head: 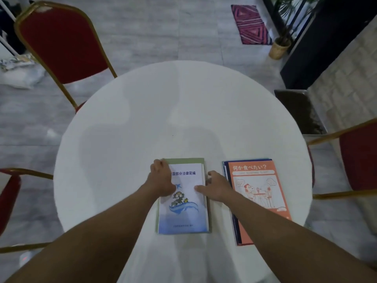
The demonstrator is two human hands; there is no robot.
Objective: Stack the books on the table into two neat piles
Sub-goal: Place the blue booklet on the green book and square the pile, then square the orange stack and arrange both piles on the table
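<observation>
Two piles of books lie on the round white table (163, 111). The left pile has a white and blue book (184, 209) on top of a green book (186, 160). My left hand (161, 180) rests on the pile's top left corner, fingers curled over the edge. My right hand (216, 188) lies against the pile's right edge, thumb on the white cover. The right pile shows an orange book (257, 180) on top of dark blue ones (226, 172); my right forearm crosses over its lower part.
Red chairs with gold frames stand at the far left (61, 41), near left (10, 197) and right (357, 160). A dark planter box (299, 111) sits beside the table on the right. A potted plant (279, 48) and a patterned mat (251, 24) are farther back.
</observation>
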